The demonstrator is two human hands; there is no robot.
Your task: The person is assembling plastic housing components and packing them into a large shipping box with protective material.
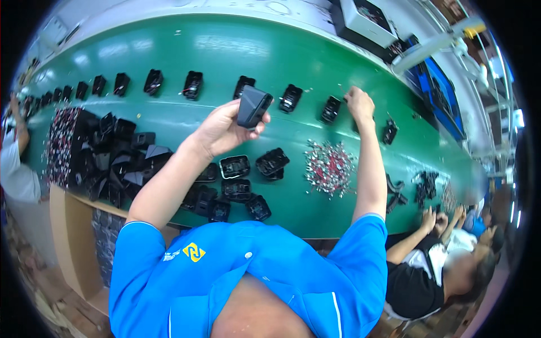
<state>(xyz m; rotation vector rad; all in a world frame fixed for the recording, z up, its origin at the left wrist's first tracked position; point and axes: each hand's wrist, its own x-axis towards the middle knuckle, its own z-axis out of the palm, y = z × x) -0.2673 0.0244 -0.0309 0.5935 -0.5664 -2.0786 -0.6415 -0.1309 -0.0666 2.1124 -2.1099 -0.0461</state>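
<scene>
My left hand (228, 127) is wrapped round a black plastic housing (253, 108), its smooth angular outer side turned up, above the green bench. My right hand (359, 105) is farther right, its fingers pressed together; what they hold, if anything, is too small to make out. Just left of it lies an open black housing (331, 109) with parts inside, and another open housing (291, 98) is farther left. Both belong to a curved row along the bench. Below my right hand, beside the forearm, is a pile of small red-and-silver parts (329, 169).
Open black shells (235, 167) lie between my arms. A heap of black housings (127, 163) and a box of small parts (62, 141) are at left. A cardboard box (73, 242) stands by the bench. Co-workers sit at right, near a screen (442, 93); another person is at far left.
</scene>
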